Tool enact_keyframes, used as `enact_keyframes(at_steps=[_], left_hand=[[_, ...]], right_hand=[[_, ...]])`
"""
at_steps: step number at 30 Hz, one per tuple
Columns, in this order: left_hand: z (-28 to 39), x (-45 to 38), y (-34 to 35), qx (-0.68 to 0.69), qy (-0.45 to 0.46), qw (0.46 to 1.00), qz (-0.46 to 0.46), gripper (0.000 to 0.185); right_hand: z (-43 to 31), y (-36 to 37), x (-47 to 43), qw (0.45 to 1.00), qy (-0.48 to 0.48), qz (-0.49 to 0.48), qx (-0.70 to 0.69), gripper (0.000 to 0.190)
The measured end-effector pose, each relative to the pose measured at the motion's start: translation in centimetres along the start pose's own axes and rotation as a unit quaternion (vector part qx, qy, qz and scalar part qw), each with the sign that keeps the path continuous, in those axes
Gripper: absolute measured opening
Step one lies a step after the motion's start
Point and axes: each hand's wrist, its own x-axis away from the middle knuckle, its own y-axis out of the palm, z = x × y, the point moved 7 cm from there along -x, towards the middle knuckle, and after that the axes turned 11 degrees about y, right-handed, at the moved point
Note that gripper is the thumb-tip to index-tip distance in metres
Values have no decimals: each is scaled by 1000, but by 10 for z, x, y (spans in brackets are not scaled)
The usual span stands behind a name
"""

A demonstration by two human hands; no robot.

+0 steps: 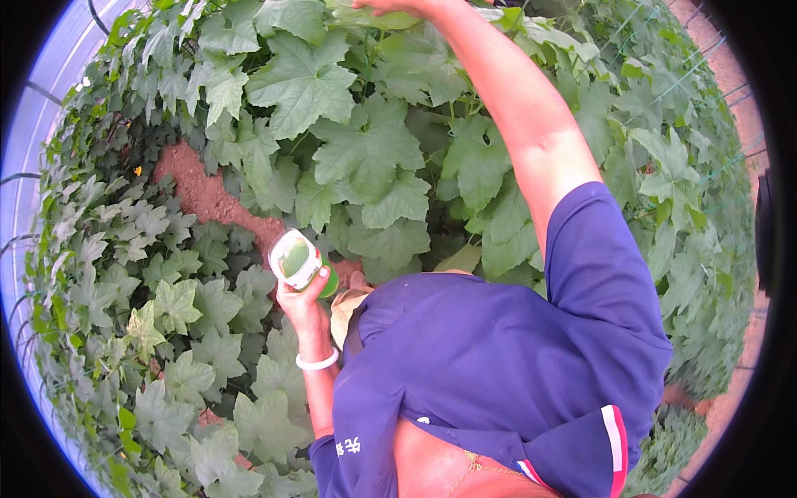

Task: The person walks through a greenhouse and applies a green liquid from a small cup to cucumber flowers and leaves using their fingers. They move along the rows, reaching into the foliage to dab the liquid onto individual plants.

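My left hand [304, 305] grips a small plastic tub [299, 258] with a clear rim, a white printed face and green showing at its side. The thumb presses along the tub's side, and a white bangle [317, 360] circles that wrist. My right arm stretches forward over the vines, so my right hand [392, 5] lies at the top edge of the view, partly cut off. Its visible fingers are beside a broad green leaf [373, 17]; whether they hold anything is hidden. Large lobed leaves [305, 84] hang in front of me.
Climbing vines on green netting [672, 75] rise at the right. A strip of reddish soil [202, 187] runs between the plants, near a yellow flower [137, 170]. Pale plastic sheeting [31, 137] with dark hoops curves along the left rim.
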Motion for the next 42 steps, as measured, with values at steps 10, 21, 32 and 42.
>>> enact_keyframes(at_steps=[10, 21, 32, 42], left_hand=[[14, -38, -38, -20, 3, 1000, 14, 58], [36, -74, -85, -22, 1, 1000, 13, 60], [72, -100, -152, -21, 9, 998, 58, 59], [80, -133, -189, -25, 33, 997, 65, 60]], right_hand=[[8, -6, 60, 993, 16, 80, 81, 53], [-115, 181, 31, 992, -87, -60, 64, 48], [-87, 113, -122, 978, 47, 100, 178, 66], [-54, 89, -115, 987, 100, 125, 23, 67]])
